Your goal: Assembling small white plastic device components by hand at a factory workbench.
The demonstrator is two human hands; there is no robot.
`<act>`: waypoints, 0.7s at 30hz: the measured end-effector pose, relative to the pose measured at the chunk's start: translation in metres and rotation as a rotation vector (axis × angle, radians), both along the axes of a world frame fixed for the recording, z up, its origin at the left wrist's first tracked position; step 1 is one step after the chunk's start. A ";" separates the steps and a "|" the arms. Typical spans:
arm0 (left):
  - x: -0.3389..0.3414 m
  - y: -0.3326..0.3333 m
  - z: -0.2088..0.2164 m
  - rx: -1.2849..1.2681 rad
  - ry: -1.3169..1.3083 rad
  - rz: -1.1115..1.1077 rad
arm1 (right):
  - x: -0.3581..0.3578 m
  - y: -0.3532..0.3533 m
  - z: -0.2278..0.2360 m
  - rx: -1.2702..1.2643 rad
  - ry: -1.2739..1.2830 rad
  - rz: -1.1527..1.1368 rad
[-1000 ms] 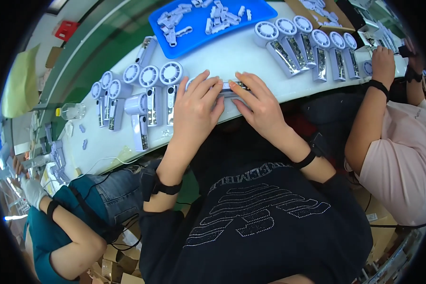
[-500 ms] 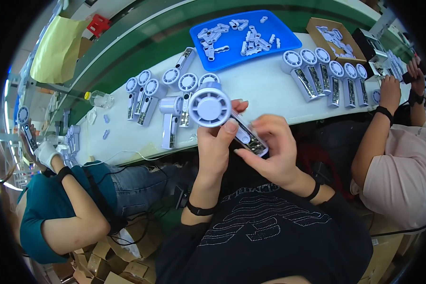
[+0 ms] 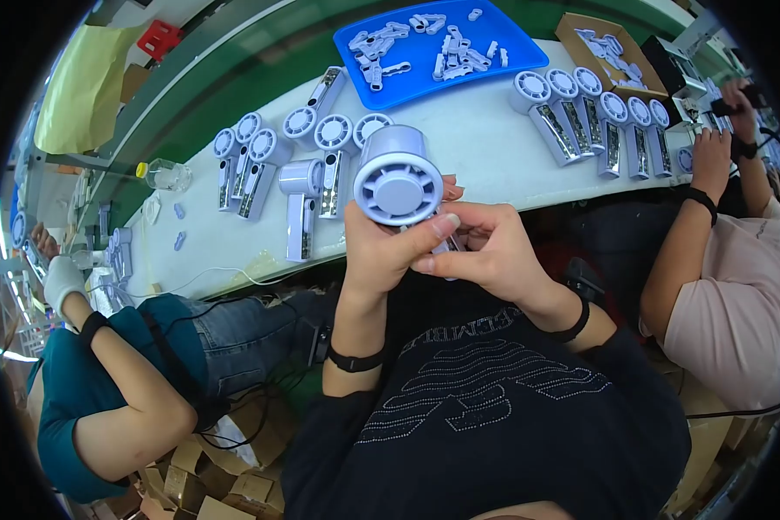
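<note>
A pale lavender handheld fan (image 3: pixel 399 186) is held up in front of my chest, its round grille end toward me. My left hand (image 3: pixel 380 251) wraps around the fan just below the head, thumb lying across it. The fingers of my right hand (image 3: pixel 487 247) close on the fan's handle, which they mostly hide. Just beyond my hands, several similar fans (image 3: pixel 301 199) rest on the white table (image 3: pixel 459 147) with circuit boards showing in their open handles.
A blue tray (image 3: pixel 399 87) of small lavender parts lies at the back. More fans (image 3: pixel 611 130) stand in a row at right, near a cardboard box (image 3: pixel 654 82) of parts. A clear bottle (image 3: pixel 166 176) lies at left. Co-workers sit on both sides: a teal sleeve (image 3: pixel 78 442), a pink sleeve (image 3: pixel 719 303).
The fan's head has tilted, so more of its side shows. My right hand has moved left and inward along the handle, covering the circuit board that was visible before.
</note>
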State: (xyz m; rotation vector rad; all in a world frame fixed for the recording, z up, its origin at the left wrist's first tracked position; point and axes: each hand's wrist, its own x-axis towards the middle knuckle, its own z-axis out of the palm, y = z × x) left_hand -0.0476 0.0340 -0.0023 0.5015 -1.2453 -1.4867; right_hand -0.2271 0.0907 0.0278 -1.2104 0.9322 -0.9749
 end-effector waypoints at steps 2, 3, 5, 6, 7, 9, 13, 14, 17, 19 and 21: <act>-0.003 0.000 -0.008 -0.043 0.056 0.007 | -0.002 -0.007 -0.009 -0.008 0.079 0.019; -0.003 0.003 -0.011 0.020 0.052 0.032 | -0.003 -0.011 -0.011 -0.013 0.118 0.029; -0.002 0.009 -0.014 0.148 0.043 0.079 | -0.006 -0.019 -0.009 0.035 0.142 0.066; -0.002 0.010 -0.014 0.149 0.044 0.077 | -0.007 -0.023 -0.008 0.083 0.167 0.102; -0.002 0.010 -0.013 0.169 0.020 0.076 | -0.008 -0.024 -0.006 0.131 0.192 0.138; 0.000 0.009 -0.012 0.208 -0.028 0.074 | -0.006 -0.025 -0.004 0.125 0.207 0.139; 0.008 0.006 -0.013 0.125 0.091 -0.052 | 0.001 -0.022 -0.003 0.057 0.246 0.113; 0.008 0.006 -0.013 0.125 0.091 -0.053 | 0.003 -0.019 -0.003 0.004 0.257 0.078; 0.009 0.005 -0.009 0.115 0.090 -0.054 | 0.009 -0.012 -0.006 -0.091 0.270 0.022; 0.014 0.004 -0.012 0.103 0.074 -0.066 | 0.011 -0.010 -0.013 -0.172 0.272 -0.025; 0.018 0.003 -0.013 0.077 0.045 -0.086 | 0.013 -0.012 -0.021 -0.168 0.253 -0.014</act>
